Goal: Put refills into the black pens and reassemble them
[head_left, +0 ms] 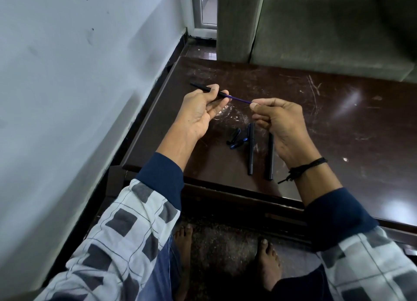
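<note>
My left hand (204, 108) grips a black pen barrel (202, 88) above the dark table, its far end pointing up and left. A thin blue refill (240, 99) sticks out of the barrel's near end. My right hand (274, 120) pinches the refill's free end between thumb and forefinger. Two more black pen barrels (251, 152) (270, 158) lie side by side on the table below my right hand. A small pile of black and blue pen caps (237, 139) lies just left of them.
The scratched dark brown table (338, 120) runs along a pale wall (79, 75) on the left. A grey-green sofa (327, 30) stands behind the table. My bare feet (268, 264) rest on the floor under the table's near edge.
</note>
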Tool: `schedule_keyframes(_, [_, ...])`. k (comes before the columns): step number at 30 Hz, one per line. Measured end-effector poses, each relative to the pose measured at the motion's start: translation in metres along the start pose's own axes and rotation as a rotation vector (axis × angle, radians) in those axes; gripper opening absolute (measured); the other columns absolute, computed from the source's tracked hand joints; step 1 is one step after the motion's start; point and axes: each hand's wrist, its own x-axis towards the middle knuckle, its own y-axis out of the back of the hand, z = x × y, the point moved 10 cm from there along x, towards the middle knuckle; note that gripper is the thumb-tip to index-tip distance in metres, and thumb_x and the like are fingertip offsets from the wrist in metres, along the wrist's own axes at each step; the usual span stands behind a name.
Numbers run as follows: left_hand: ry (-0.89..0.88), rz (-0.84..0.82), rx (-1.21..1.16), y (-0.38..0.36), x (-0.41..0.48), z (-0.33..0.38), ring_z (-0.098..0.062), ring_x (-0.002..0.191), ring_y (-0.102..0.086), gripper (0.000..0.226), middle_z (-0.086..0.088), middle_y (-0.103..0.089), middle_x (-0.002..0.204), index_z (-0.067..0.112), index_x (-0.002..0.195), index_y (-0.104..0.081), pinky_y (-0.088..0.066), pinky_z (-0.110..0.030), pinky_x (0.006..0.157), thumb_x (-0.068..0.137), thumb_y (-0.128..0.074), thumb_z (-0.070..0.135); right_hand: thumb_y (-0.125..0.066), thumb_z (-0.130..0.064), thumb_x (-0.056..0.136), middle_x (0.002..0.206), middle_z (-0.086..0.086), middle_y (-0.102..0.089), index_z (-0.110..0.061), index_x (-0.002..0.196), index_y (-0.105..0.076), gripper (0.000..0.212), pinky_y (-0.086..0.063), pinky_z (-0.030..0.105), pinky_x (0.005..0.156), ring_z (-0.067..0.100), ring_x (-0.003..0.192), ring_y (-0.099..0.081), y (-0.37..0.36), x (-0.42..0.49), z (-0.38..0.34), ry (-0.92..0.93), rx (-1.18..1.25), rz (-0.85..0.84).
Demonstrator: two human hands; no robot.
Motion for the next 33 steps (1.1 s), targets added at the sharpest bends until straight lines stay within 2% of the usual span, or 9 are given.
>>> schedule_keyframes(7, [0.022, -0.006, -0.028, -0.003, -0.001, -0.007, -0.022, 0.077, -0.078, 0.016, -0.015, -0.077, 0.081, -0.004, 0.112, -0.061, -0.064, -0.030, 0.075, 0.097, -0.064, 0.000, -0.077, 0.001, 0.086, 0.081, 0.005, -0.076, -0.009, 0.093, -0.079, 0.012, -0.056, 0.018, 0.069, 0.010, 0.070, -0.069, -0.008, -0.003, 0.008, -0.039, 0.155, -0.036])
schedule_keyframes(15, [0.009, 0.016, -0.040, 0.002, -0.001, 0.001, -0.027, 0.079, -0.078, 0.003, -0.018, -0.075, 0.083, 0.000, 0.096, -0.062, -0.063, -0.029, 0.071, 0.096, -0.065, 0.000, -0.077, -0.002, 0.087, 0.079, 0.005, -0.076, -0.009, 0.090, -0.078, 0.007, -0.056, 0.017, 0.065, 0.009, 0.069, -0.070, 0.000, -0.002, 0.007, -0.076, 0.306, 0.037])
schedule_keyframes(21, [-0.029, 0.049, -0.039, 0.011, 0.002, 0.014, -0.028, 0.078, -0.078, 0.005, -0.021, -0.074, 0.086, -0.001, 0.093, -0.061, -0.063, -0.029, 0.068, 0.096, -0.065, -0.001, -0.071, -0.006, 0.093, 0.097, 0.010, -0.080, -0.011, 0.092, -0.072, 0.005, -0.059, 0.023, 0.068, 0.025, 0.086, -0.079, 0.013, -0.003, -0.008, 0.006, 0.387, 0.117])
schedule_keyframes(24, [-0.065, 0.068, -0.031, 0.019, 0.004, 0.027, -0.027, 0.076, -0.078, 0.005, -0.018, -0.075, 0.080, 0.001, 0.093, -0.062, -0.063, -0.029, 0.068, 0.096, -0.065, -0.001, -0.070, -0.007, 0.094, 0.098, 0.012, -0.080, -0.011, 0.092, -0.069, 0.005, -0.058, 0.023, 0.063, 0.026, 0.086, -0.079, 0.015, -0.003, -0.013, 0.033, 0.321, 0.117])
schedule_keyframes(29, [-0.119, 0.080, -0.057, 0.035, 0.009, 0.050, -0.028, 0.076, -0.078, 0.002, -0.017, -0.076, 0.078, -0.001, 0.098, -0.062, -0.063, -0.029, 0.071, 0.096, -0.064, -0.001, -0.072, -0.011, 0.095, 0.073, 0.005, -0.075, -0.009, 0.089, -0.070, 0.007, -0.052, 0.020, 0.052, 0.014, 0.060, -0.072, -0.003, -0.007, -0.008, 0.061, 0.020, 0.038])
schedule_keyframes(33, [-0.129, 0.078, -0.094, 0.041, 0.010, 0.057, -0.028, 0.077, -0.078, 0.011, -0.017, -0.076, 0.078, -0.002, 0.106, -0.060, -0.064, -0.030, 0.073, 0.096, -0.064, -0.001, -0.074, -0.010, 0.094, 0.070, 0.005, -0.073, -0.007, 0.090, -0.072, 0.005, -0.053, 0.019, 0.052, 0.012, 0.054, -0.068, -0.025, -0.009, 0.004, 0.058, -0.121, -0.060])
